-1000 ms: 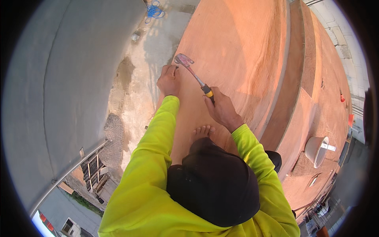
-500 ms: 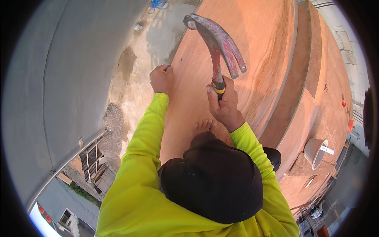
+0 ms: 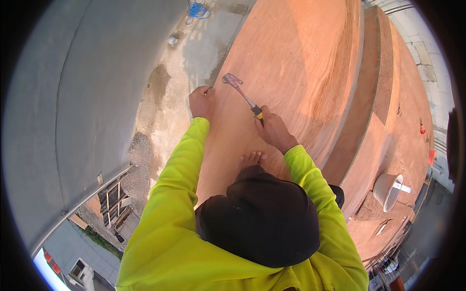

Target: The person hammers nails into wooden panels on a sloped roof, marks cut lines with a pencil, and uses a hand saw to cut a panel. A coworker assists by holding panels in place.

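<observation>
Ahead of the fingers of the right hand (image 3: 275,127), the wooden board (image 3: 286,48) offers open room. The hammer (image 3: 245,96) bars the gap toward the left hand's (image 3: 201,103) fingers. A bare foot (image 3: 252,158) obstructs behind; a grey wall (image 3: 107,72) limits passage far left.

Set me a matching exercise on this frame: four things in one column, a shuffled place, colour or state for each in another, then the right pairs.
Column one:
1. Hammer
2. Left hand
3. Bucket
4. Rope

Column two:
A. White strip at its rim
B. Blue, in a loose tangle
C. Gripped in the right hand
D. Curled, by the left edge of the wooden panel

Pairs: 1-C, 2-D, 3-A, 4-B
</observation>
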### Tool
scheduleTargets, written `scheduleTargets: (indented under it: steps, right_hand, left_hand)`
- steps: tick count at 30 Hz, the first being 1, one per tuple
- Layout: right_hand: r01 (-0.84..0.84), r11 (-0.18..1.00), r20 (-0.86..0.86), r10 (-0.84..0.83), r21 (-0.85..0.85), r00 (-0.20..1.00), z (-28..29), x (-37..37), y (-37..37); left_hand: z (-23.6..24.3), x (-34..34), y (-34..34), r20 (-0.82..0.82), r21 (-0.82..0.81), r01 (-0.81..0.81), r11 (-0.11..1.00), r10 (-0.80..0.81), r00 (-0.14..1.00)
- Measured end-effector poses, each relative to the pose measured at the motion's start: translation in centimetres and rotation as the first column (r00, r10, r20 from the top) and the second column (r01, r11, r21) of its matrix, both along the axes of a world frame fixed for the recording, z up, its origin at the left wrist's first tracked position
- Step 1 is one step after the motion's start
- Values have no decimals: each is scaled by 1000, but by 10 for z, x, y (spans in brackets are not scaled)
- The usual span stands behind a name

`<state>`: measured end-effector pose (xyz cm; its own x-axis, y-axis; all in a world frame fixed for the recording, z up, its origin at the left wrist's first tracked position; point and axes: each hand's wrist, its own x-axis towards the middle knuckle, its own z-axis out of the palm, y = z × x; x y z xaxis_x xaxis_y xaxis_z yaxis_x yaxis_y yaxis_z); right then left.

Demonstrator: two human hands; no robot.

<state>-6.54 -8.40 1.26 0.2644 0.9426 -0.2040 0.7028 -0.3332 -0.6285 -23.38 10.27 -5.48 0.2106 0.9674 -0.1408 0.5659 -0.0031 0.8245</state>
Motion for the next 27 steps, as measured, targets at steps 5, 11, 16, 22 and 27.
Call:
scheduleTargets:
  steps: [5, 11, 16, 22, 27]
  right_hand:
    - [230, 894, -291, -120, 385, 949, 91, -35, 20]
    - [32, 998, -23, -33, -59, 999, 2, 4, -6]
    - [255, 890, -341, -121, 379, 932, 89, -28, 28]
    - [34, 999, -42, -33, 23, 999, 4, 3, -3]
    - [192, 878, -270, -75, 439, 960, 63, -17, 24]
  left_hand:
    - [0, -13, -8, 40, -10, 3, 1000, -3, 999]
    - [-12, -6, -8, 21, 1, -6, 1000, 6, 1000]
    - [-4, -18, 1, 72, 1, -2, 1000, 1, 997]
    - [2, -7, 0, 18, -34, 2, 999, -2, 1000]
    - [3, -9, -4, 81, -66, -12, 998, 17, 997]
